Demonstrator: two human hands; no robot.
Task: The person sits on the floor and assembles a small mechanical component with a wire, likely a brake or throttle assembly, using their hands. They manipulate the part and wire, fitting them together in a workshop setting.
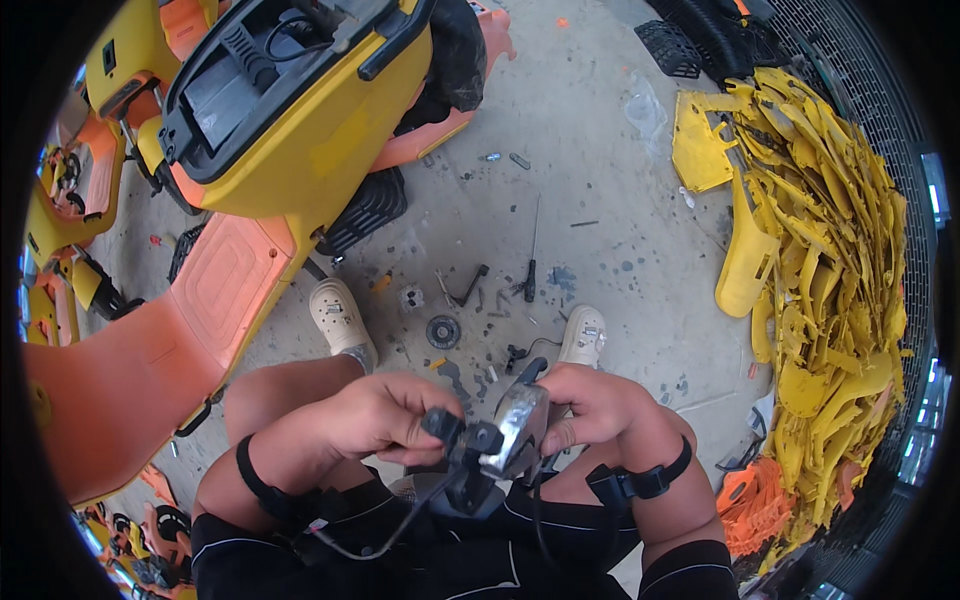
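Over my lap, my left hand (385, 415) is closed, thumb and fingers pinching a small black block-shaped piece (440, 425). My right hand (600, 405) grips a shiny silver-and-black part (520, 422) from its right side; its fingertips are partly hidden behind it. The two pieces meet or overlap in front of me, and whether they are joined I cannot tell. A thin grey cable (400, 530) curves down from the black piece, and a dark cable hangs below the silver part.
A yellow-and-orange scooter (320, 130) stands at the left. A screwdriver (531, 270), a black lever (472, 285), a round black disc (443, 332) and small scraps lie on the concrete floor. Yellow plastic panels (820, 300) are heaped at the right, with orange ones (755, 505) nearer.
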